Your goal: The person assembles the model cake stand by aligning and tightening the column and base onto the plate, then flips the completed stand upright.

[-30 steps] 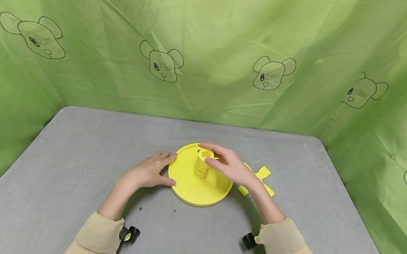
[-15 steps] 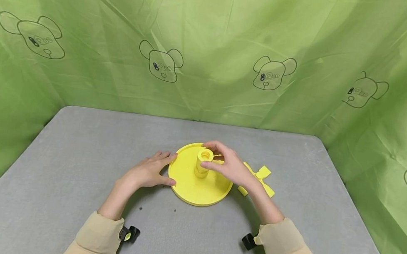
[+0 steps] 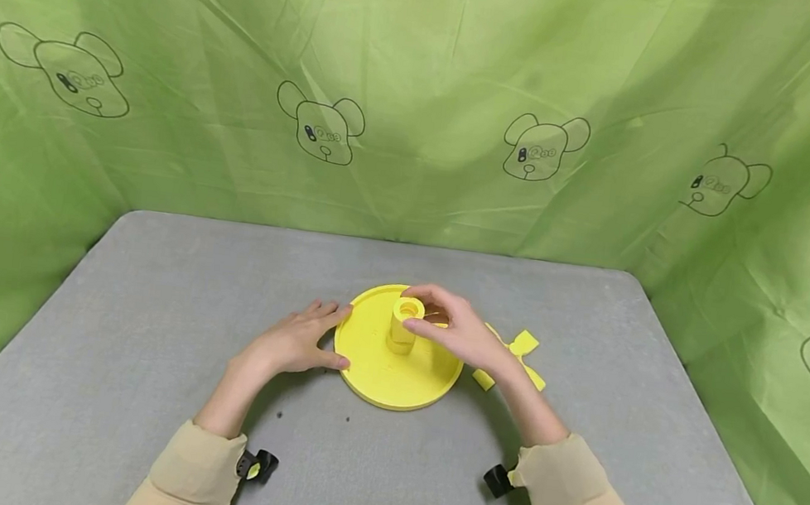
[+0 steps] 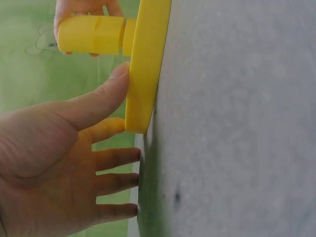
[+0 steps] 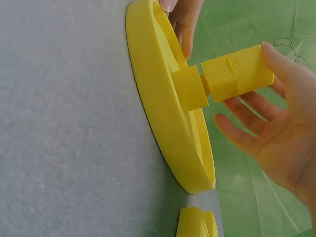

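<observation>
A round yellow tray-like base with a raised rim lies on the table. From its middle rises a short yellow post. On this post stands a hollow yellow cylinder, open at the top; a narrow neck shows in the small gap between them. My right hand holds the cylinder near its upper end, thumb on one side and fingers on the other. With its fingers spread and nearly straight, my left hand touches the base's left rim with thumb and index finger; the remaining fingertips reach the tabletop.
To the right of the base, partly behind my right forearm, lies a yellow piece with several flat blades. The grey table is enclosed by green curtains. Black wrist cameras sit at both cuffs.
My right thumb and fingers have shifted round the cylinder, and the cylinder appears slightly turned. My left hand and the base have stayed in place.
</observation>
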A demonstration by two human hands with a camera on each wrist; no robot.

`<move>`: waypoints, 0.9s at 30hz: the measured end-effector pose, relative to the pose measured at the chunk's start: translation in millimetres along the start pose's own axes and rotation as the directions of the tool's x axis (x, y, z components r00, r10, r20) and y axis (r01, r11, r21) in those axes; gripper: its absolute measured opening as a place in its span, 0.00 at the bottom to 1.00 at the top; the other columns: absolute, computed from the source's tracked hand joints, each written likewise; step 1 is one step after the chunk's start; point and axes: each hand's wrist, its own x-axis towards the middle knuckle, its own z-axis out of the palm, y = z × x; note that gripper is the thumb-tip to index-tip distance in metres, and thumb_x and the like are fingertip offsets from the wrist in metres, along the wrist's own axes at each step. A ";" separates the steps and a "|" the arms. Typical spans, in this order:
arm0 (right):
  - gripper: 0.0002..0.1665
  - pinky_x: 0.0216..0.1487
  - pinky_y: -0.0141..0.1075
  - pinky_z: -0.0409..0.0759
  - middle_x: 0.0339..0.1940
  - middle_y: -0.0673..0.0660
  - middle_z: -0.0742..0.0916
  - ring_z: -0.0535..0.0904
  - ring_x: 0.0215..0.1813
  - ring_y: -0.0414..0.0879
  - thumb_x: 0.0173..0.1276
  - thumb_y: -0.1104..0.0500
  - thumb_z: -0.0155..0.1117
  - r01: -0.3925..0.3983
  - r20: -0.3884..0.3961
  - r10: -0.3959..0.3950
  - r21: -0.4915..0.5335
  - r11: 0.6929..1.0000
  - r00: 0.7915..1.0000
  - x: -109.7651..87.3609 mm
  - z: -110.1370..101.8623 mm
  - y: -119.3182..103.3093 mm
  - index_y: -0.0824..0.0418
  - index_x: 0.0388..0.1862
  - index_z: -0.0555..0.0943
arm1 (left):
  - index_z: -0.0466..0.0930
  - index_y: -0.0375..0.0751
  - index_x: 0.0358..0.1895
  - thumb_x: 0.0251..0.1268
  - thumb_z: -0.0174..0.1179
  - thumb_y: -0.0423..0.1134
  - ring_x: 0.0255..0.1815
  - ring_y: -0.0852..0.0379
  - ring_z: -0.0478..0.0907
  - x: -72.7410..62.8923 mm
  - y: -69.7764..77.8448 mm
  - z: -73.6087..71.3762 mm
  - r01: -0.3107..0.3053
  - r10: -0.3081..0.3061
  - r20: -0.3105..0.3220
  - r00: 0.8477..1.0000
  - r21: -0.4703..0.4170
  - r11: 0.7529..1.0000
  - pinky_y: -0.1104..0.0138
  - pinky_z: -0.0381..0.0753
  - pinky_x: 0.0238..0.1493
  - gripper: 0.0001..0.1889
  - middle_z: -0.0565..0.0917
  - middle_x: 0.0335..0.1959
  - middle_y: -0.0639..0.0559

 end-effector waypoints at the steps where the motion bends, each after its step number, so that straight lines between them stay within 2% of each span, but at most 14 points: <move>1: 0.25 0.66 0.51 0.83 0.59 0.55 0.86 0.83 0.59 0.49 0.71 0.55 0.71 0.003 -0.013 -0.004 -0.010 1.000 1.000 0.1 0.5 0.2 0.54 0.65 0.79 | 0.53 0.47 0.84 0.66 0.68 0.58 0.86 0.33 0.45 0.2 0.1 0.1 -0.001 0.001 -0.001 1.000 0.001 1.000 0.37 0.49 0.84 0.49 0.53 0.85 0.37; 3: 0.27 0.65 0.52 0.83 0.57 0.55 0.86 0.83 0.57 0.49 0.69 0.55 0.73 0.004 -0.031 -0.005 -0.026 1.000 1.000 0.1 1.1 0.5 0.55 0.65 0.78 | 0.53 0.48 0.84 0.66 0.68 0.58 0.86 0.34 0.45 0.9 0.1 0.5 0.004 -0.004 0.002 1.000 -0.001 1.000 0.37 0.49 0.84 0.49 0.53 0.85 0.38; 6: 0.31 0.68 0.53 0.81 0.61 0.55 0.85 0.82 0.62 0.49 0.71 0.54 0.71 0.005 -0.021 -0.005 -0.017 1.000 1.000 -0.5 0.2 0.6 0.56 0.70 0.75 | 0.53 0.48 0.84 0.65 0.69 0.58 0.86 0.33 0.45 1.7 -0.1 0.7 0.000 0.000 0.001 1.000 0.007 1.000 0.36 0.50 0.83 0.49 0.53 0.85 0.37; 11: 0.31 0.75 0.51 0.76 0.74 0.57 0.78 0.76 0.74 0.51 0.78 0.55 0.62 0.009 0.052 -0.011 0.041 0.999 0.999 -1.7 -3.1 0.4 0.52 0.77 0.70 | 0.52 0.48 0.84 0.65 0.69 0.58 0.86 0.34 0.45 1.8 -0.7 0.8 0.004 -0.004 0.003 1.000 0.003 1.000 0.37 0.50 0.84 0.49 0.53 0.85 0.38; 14: 0.28 0.76 0.49 0.75 0.76 0.56 0.77 0.74 0.76 0.50 0.79 0.55 0.60 -0.011 0.087 0.006 0.055 0.998 0.996 -2.6 -3.7 0.9 0.50 0.76 0.72 | 0.52 0.48 0.84 0.66 0.68 0.57 0.87 0.35 0.44 1.5 -0.9 0.8 0.005 -0.005 0.001 1.000 -0.002 1.000 0.37 0.49 0.84 0.49 0.53 0.85 0.39; 18: 0.26 0.75 0.47 0.76 0.72 0.54 0.80 0.77 0.73 0.49 0.78 0.55 0.62 -0.028 0.074 0.023 0.061 0.998 0.997 -2.8 -2.4 2.4 0.51 0.73 0.75 | 0.53 0.49 0.84 0.66 0.68 0.58 0.86 0.35 0.45 1.2 -0.2 0.6 0.003 -0.003 -0.002 1.000 0.001 1.000 0.37 0.49 0.84 0.49 0.53 0.85 0.39; 24: 0.24 0.69 0.43 0.82 0.59 0.57 0.84 0.83 0.62 0.50 0.72 0.58 0.70 -0.023 -0.010 0.024 0.089 0.996 1.000 -1.0 4.5 6.7 0.57 0.64 0.76 | 0.53 0.49 0.84 0.65 0.69 0.58 0.86 0.35 0.45 1.5 0.2 1.5 0.006 -0.006 -0.004 1.000 0.000 1.000 0.37 0.49 0.84 0.49 0.53 0.85 0.38; 27: 0.27 0.68 0.44 0.83 0.59 0.59 0.84 0.83 0.61 0.51 0.71 0.58 0.71 -0.037 -0.041 0.041 0.095 0.995 0.998 -1.4 8.2 7.6 0.58 0.66 0.75 | 0.53 0.49 0.84 0.65 0.69 0.58 0.86 0.34 0.45 1.6 0.8 1.8 0.009 -0.009 -0.005 1.000 -0.001 1.000 0.37 0.49 0.84 0.49 0.53 0.85 0.38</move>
